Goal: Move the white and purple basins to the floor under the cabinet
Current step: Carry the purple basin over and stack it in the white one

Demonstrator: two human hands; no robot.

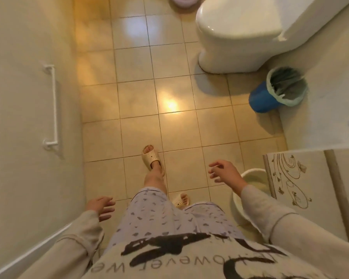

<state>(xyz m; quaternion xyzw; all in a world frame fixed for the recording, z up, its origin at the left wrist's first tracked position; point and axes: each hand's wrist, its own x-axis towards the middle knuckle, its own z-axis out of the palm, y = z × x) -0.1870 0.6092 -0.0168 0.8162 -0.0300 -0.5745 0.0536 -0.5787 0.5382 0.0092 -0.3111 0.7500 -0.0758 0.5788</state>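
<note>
Two basins show from where I watch: the white basin [250, 184], round, pale and plain, sits on the tiled floor [133, 63] just beyond my right hand [226, 174], against the patterned cabinet [302, 178] and partly hidden by my sleeve, while only a lilac rim of the purple basin [182, 0] peeks in far ahead of the fingers, left of the toilet [238, 35]. Right-hand fingers [215, 165] are spread loose and empty, touching nothing. My left hand [100, 206] hangs beside my thigh, fingers splayed, holding nothing.
</note>
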